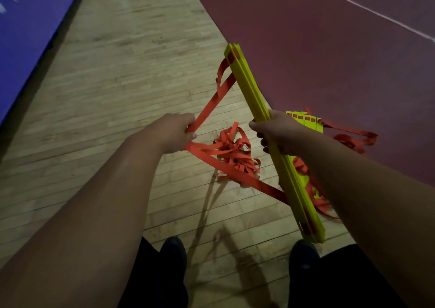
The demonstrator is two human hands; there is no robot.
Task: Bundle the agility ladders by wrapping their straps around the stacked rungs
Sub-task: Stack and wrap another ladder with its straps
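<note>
My right hand [277, 133] grips a stack of yellow ladder rungs [249, 88] around its middle and holds it off the floor, slanting from upper left to lower right. My left hand [176, 133] grips the red straps [211, 100] that run taut from both ends of the stack, pulled out to the left. A loose tangle of red strap [235, 154] hangs or lies between my hands. Behind my right hand, a second stack of yellow rungs [306, 120] with red strap loops [353, 138] lies on the floor.
Pale wooden floorboards [117, 83] run under me, bordered on the right by dark red court surface [329, 48] with a white line. A blue padded mat [28, 36] stands at the left. My dark shoes [174, 253] show at the bottom.
</note>
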